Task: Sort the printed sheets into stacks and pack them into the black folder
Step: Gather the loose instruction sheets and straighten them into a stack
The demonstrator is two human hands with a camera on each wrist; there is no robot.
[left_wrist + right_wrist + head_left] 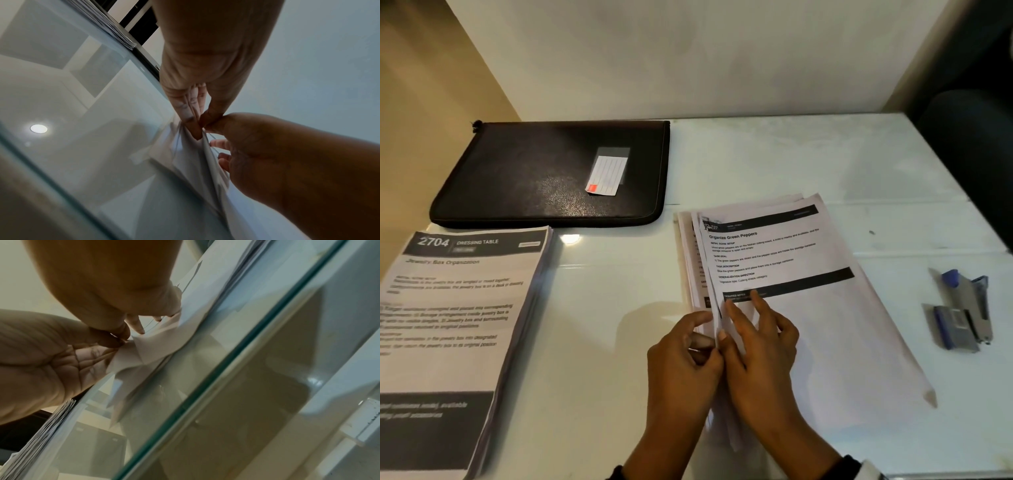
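Left stack (458, 325) cut off by frame edge, print blurred; small print on right stack (774, 260) unreadable.

Black folder (534, 174), white sheets (808, 308), blue-grey stapler (962, 308)

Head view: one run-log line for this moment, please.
left hand: pinches sheet edge | right hand: pinches same edge, fingers on Green Peppers pile | black folder: closed, empty-handed | 2704 stack: left

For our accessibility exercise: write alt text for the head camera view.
Both hands, left hand and right hand, pinch the edge of a loose paper pile on a white table. A black folder lies shut behind, another printed stack left, stapler right.
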